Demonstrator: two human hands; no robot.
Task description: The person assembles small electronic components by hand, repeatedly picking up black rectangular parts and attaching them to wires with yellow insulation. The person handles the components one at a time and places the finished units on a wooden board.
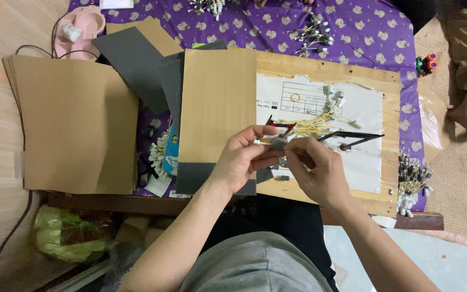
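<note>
Centrally, the left hand [242, 157] and the right hand [317, 167] met above the wooden board [325, 67]. The left fingers were clamped on a small grey connector [278, 142], held just over the white printed sheet [363, 162] taped to the board. The right fingertips [293, 148] were pinched together on a thin yellow wire [306, 128] at the connector. A bundle of yellow wires with white plugs [331, 100] lay across the sheet. Brown card sheets [77, 124] and dark grey foam sheets [131, 59] lay left of the board. Finished harnesses [312, 33] rested on the purple patterned cloth [363, 27].
</note>
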